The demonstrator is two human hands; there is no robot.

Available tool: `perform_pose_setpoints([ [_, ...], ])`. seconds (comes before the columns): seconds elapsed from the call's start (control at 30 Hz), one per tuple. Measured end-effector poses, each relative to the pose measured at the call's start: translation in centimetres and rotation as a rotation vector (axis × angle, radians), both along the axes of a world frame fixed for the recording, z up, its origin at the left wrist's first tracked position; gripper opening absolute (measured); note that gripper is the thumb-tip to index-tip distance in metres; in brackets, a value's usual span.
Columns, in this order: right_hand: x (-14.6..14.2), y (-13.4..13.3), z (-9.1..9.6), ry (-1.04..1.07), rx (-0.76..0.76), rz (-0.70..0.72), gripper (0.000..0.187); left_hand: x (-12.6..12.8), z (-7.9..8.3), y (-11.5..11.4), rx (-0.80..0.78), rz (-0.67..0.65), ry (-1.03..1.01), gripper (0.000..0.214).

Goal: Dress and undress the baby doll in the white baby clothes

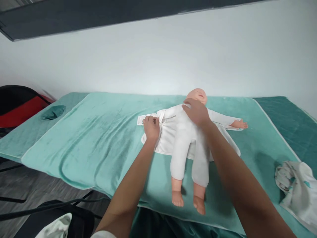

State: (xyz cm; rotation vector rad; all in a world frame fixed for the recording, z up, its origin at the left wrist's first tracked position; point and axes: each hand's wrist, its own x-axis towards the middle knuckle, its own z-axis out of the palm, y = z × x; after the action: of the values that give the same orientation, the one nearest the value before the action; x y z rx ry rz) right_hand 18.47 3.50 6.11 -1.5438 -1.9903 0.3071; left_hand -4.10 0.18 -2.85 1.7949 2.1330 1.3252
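Note:
A baby doll (185, 135) in a white suit lies on its back, its head (197, 95) toward the wall and its bare feet toward me. Beneath it a white baby top (167, 140) is spread, with one sleeve under the doll's outstretched arm on the right. My left hand (151, 128) is closed on the other sleeve (142, 119), around the end of the doll's arm, whose hand is hidden. Across the doll's upper chest, just below the chin, lies my right hand (198, 112), slightly blurred, with thumb and fingers apart.
A turquoise cloth (99, 138) covers the massage bed, whose face hole (53, 112) shows at left. Crumpled patterned baby clothes (297, 188) lie at the right edge. A black and red bag (22, 105) is at far left; a dark shelf (123, 16) overhangs the wall.

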Motion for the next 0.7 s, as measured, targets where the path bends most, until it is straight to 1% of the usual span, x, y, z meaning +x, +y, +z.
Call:
perform_pose_setpoints([
  [0.07,2.8,-1.0,-1.4,0.123,0.075,-0.103,0.036,0.2,0.2,-0.2,0.01,-0.029,-0.01,0.015],
  [0.13,5.3,-2.3,-3.2,0.205,0.178,-0.272,0.04,0.4,0.4,-0.4,0.043,-0.05,-0.039,0.015],
  [0.2,7.3,-3.5,-4.5,0.209,0.164,-0.426,0.042,0.8,0.5,-0.6,0.088,-0.084,-0.079,0.015],
  [0.27,8.5,-4.3,-5.0,0.171,0.064,-0.488,0.046,1.2,0.7,-0.8,0.107,-0.121,-0.146,0.016],
  [0.37,8.8,-4.6,-4.8,0.12,-0.091,-0.45,0.054,1.8,1.0,-0.8,0.082,-0.163,-0.28,0.016],
  [0.43,8.6,-4.4,-4.6,0.155,-0.132,-0.392,0.059,2.3,1.5,-0.7,0.065,-0.192,-0.35,0.013],
  [0.57,8.4,-3.6,-5.2,0.415,-0.161,-0.25,0.063,3.8,3.4,0.1,0.046,-0.168,-0.46,0.015],
  [0.63,8.3,-3.1,-5.7,0.572,-0.189,-0.19,0.068,4.6,4.6,0.8,0.024,-0.156,-0.523,0.017],
  [0.7,8.0,-2.7,-6.1,0.718,-0.225,-0.128,0.072,5.3,5.7,1.7,-0.021,-0.176,-0.61,0.02],
])
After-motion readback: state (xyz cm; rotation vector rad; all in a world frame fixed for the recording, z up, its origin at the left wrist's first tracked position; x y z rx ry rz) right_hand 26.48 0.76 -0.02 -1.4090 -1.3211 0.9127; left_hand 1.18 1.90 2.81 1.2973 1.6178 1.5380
